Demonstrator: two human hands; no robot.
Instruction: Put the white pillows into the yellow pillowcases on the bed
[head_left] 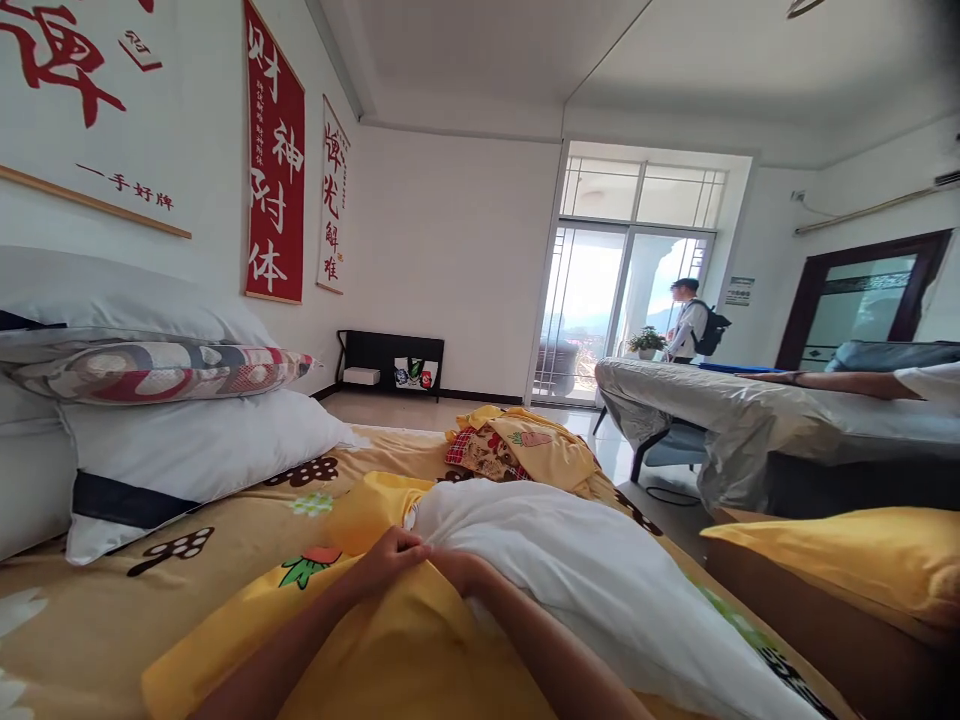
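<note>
Roughly, the bed fills the lower frame in tan patterned cloth, bare between the stacked pillows at left and the yellow cover; its right edge borders a strip of open floor before the plastic-covered table. At upper left, a white poster reads 一手好牌 in small red characters beneath larger, cropped ones. Lower centre, the white pillow slants toward the bed's right edge, its narrow end meeting the yellow cover, which spreads under both forearms. Beside the poster, a red scroll reads 财神附体, its smaller column hard to make out; a slimmer white scroll reads 牌光解难. Smallest, at lower centre, the left hand pinches the yellow cover, while the right hand bends beside it against the white pillow, fingers hidden, so its grip I cannot tell.
</note>
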